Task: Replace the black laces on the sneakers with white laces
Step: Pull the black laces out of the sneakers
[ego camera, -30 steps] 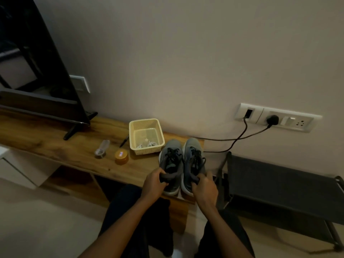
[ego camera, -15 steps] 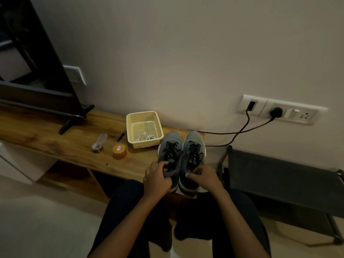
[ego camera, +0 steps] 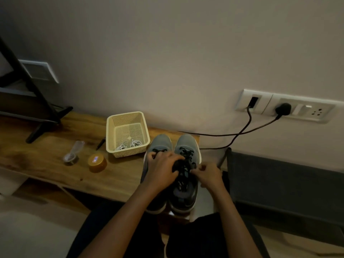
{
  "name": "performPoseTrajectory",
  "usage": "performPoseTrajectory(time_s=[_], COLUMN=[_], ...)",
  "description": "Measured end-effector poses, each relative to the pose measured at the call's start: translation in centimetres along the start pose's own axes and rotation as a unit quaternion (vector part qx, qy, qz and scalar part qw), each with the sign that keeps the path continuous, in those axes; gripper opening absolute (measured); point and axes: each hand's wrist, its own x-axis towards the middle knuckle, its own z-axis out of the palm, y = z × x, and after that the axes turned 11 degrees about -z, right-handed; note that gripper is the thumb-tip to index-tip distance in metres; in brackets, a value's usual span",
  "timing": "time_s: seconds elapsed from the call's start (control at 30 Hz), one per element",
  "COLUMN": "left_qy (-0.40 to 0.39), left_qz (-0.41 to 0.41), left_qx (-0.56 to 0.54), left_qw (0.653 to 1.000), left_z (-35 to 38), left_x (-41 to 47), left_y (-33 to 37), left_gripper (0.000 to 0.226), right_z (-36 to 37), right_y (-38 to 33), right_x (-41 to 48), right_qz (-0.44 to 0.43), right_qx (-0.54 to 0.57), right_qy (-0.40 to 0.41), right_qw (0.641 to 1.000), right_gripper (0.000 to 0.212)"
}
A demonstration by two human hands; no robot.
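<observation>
A pair of grey mesh sneakers (ego camera: 187, 146) stood toes toward the plain pale wall (ego camera: 176, 53), at the right end of a long wooden bench (ego camera: 46, 161). On the right shoe's black laces (ego camera: 183, 165), the left hand (ego camera: 162, 171) curled its fingers round the bunched knot and the right hand (ego camera: 208, 175) pinched a strand. Coiled white laces (ego camera: 130, 145) lay in the cream plastic basket (ego camera: 126, 116) just beside. Dark cables (ego camera: 242, 132) ran to a white socket panel (ego camera: 301, 108).

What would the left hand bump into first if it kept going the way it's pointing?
Probably the black laces on the sneaker by the right hand; the left hand seems to hold them, though depth is unclear.
</observation>
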Motion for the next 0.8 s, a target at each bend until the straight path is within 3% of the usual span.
performPoseTrajectory(time_s=[0.07, 0.17, 0.3, 0.4, 0.53, 0.67, 0.8], left_qy=[0.004, 0.032, 0.073, 0.109, 0.160, 0.192, 0.224], left_qz=[0.011, -0.002, -0.011, -0.067, -0.133, -0.231, -0.274], left_qx=[0.017, -0.016, -0.075, -0.203, -0.423, -0.578, -0.613], left_qw=[1.000, 0.999, 0.994, 0.971, 0.882, 0.759, 0.706], left_z=[0.6, 1.5, 2.2, 1.6, -1.0, -3.1, -3.4], left_x=[0.4, 0.9, 0.9, 0.8, 1.5, 2.3, 2.4], left_y=[0.6, 1.0, 0.8, 1.0, 0.4, -1.6, -3.5], left_gripper=[0.040, 0.030, 0.012, 0.008, 0.018, 0.009, 0.021], right_z=[-0.1, -0.6, -0.9, -1.3, -1.5, -1.7, -2.2], right_y=[-0.1, -1.0, -2.2, -2.7, -2.5, -2.3, -1.2], right_x=[0.1, -0.4, -0.8, -1.0, -0.7, -0.8, -0.3], right_qz=[0.013, 0.061, 0.023, -0.018, -0.028, -0.048, -0.026], right_qx=[0.111, 0.309, 0.436, 0.500, 0.514, 0.432, 0.416], right_qy=[0.023, 0.065, 0.102, 0.142, 0.173, 0.215, 0.247], right_qw=[0.994, 0.947, 0.894, 0.854, 0.840, 0.874, 0.875], right_gripper=[0.030, 0.012, 0.015, 0.019, 0.034, 0.049, 0.063])
